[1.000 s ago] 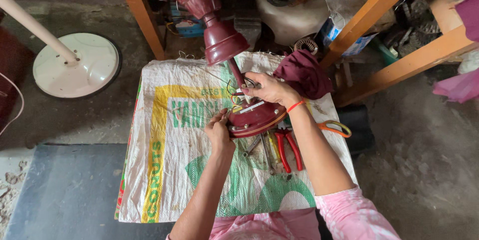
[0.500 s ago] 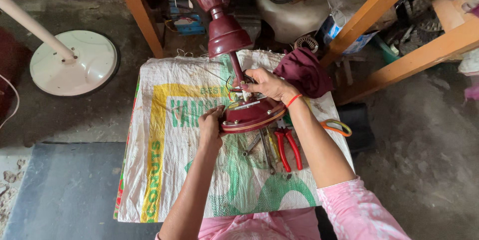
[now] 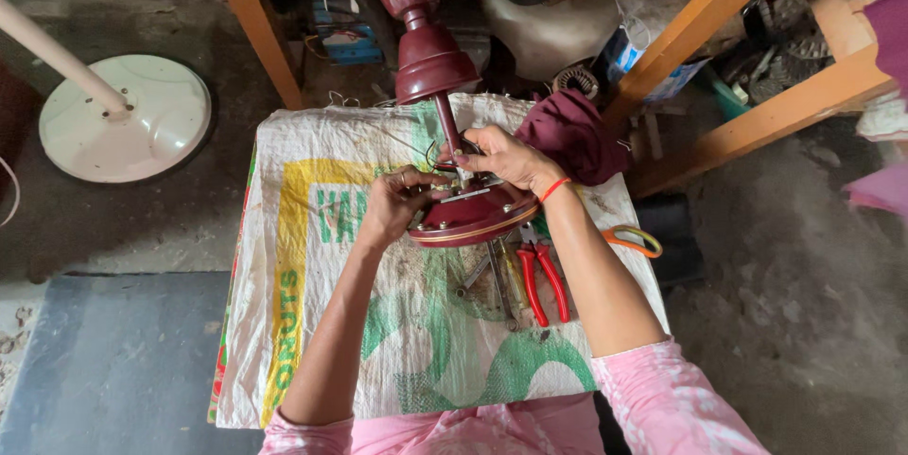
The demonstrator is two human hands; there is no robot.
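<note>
Sacking (image 3: 312,256) is spread under a maroon fan motor (image 3: 470,216), gripped by left hand (image 3: 392,207) at 9 o'clock, right hand (image 3: 506,157) at 12; pliers (image 3: 541,280) at 5.

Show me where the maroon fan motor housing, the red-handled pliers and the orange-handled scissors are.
maroon fan motor housing (image 3: 473,220), head view, on its rounded lower rim.
red-handled pliers (image 3: 541,283), head view, between the two red handles' upper parts.
orange-handled scissors (image 3: 632,239), head view, on the orange handle loop.
</note>
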